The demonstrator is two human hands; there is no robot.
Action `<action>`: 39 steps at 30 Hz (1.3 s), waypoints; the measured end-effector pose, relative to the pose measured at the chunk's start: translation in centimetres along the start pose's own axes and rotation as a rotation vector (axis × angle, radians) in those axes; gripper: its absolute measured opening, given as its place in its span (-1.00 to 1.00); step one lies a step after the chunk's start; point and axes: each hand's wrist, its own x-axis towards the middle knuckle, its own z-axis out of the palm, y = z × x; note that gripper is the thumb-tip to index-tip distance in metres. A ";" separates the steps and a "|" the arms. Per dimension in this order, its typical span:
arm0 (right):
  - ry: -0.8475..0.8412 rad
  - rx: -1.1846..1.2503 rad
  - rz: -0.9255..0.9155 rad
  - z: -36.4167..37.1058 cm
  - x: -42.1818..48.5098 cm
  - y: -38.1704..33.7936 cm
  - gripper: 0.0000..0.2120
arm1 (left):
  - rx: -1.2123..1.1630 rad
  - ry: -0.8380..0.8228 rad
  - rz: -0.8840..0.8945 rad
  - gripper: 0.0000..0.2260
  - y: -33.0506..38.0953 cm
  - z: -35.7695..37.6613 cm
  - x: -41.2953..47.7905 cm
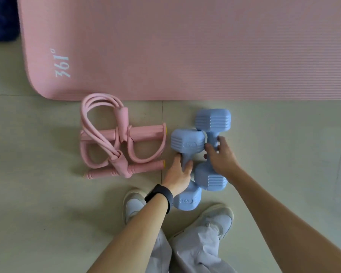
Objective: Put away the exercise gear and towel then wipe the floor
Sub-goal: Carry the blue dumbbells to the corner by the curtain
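— Two pale-blue plastic dumbbells (211,178) with ribbed block heads: where are they lying?

— They are lying side by side on the beige tiled floor (37,174), just ahead of the person's pale shoes (219,217) and near the long edge of the ribbed pink foam mat (185,46) printed "361°". The left dumbbell (187,141) and the right dumbbell (213,120) are touching, head against handle.

— What are the hands doing?

— The left hand (178,172), wearing a black wristband (161,196), is curling its thumb and fingers around the left dumbbell's handle. The right hand (220,156) is wrapping its fingers around the right dumbbell's handle.

— What is lying beside them?

— A pink pedal puller (116,142), with looped rubber tubes and two padded bars, is lying just left of the dumbbells, apart from them and close beside the mat's edge. A dark-blue object (0,16) is showing at the upper left, beside the mat's short end; what it is cannot be told.
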 end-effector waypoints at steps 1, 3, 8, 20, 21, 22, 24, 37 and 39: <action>-0.005 0.022 0.001 -0.1 -0.2 0.0 -0.74 | 0.004 0.004 -0.003 -0.75 0.1 0.1 -0.2; -0.006 0.060 0.012 -0.6 -1.5 0.0 -0.74 | 0.014 0.025 -0.024 -0.81 0.2 0.2 -1.0; -0.044 0.180 0.070 -2.5 -9.0 1.3 -0.87 | 0.207 -0.004 -0.095 -0.82 -0.2 -1.4 -6.6; -0.045 0.236 0.044 -18.3 -44.1 -5.2 -0.94 | 0.151 0.054 -0.011 -0.78 20.1 -5.2 -37.6; -0.018 0.244 0.029 -20.2 -47.1 -6.2 -0.95 | 0.135 0.042 0.028 -0.80 22.8 -5.2 -40.9; 0.008 0.252 0.012 -21.8 -49.5 -7.1 -0.94 | 0.113 0.035 0.063 -0.82 25.0 -5.2 -43.5; 0.073 0.267 -0.017 -24.9 -54.9 -8.8 -0.91 | 0.131 0.033 0.160 -0.82 29.1 -5.4 -49.3; 0.653 0.674 -0.283 -36.2 -82.0 -12.6 -0.90 | 0.457 -0.221 0.839 -0.89 47.3 -1.4 -74.6; 0.746 0.723 -0.294 -37.1 -84.3 -11.9 -0.93 | 0.501 -0.278 0.906 -0.86 48.9 0.5 -76.6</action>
